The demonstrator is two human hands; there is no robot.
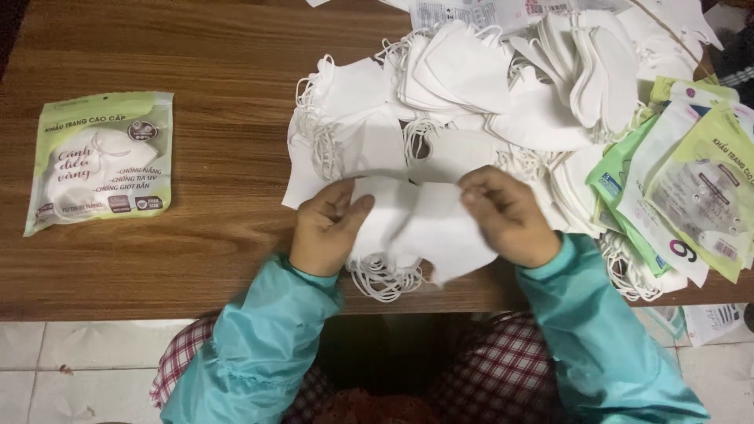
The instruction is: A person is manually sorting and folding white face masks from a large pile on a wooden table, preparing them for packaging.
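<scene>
Hands meet at the near edge of the wooden desk [196,118]: the left hand [323,228] and the right hand [506,216] each pinch a side of a small stack of white face masks [416,224], fingers closed on the fabric. The stack's elastic ear loops [385,279] dangle over the desk edge. Just behind the hands spreads a large loose heap of white masks [487,86], reaching to the far side of the desk. On the right, partly over the heap, lies a fan of empty green-and-white packaging bags [691,180]. Well apart on the left lies one filled, sealed mask packet [98,161], flat on the wood. Teal sleeves [259,345] cover both forearms.
</scene>
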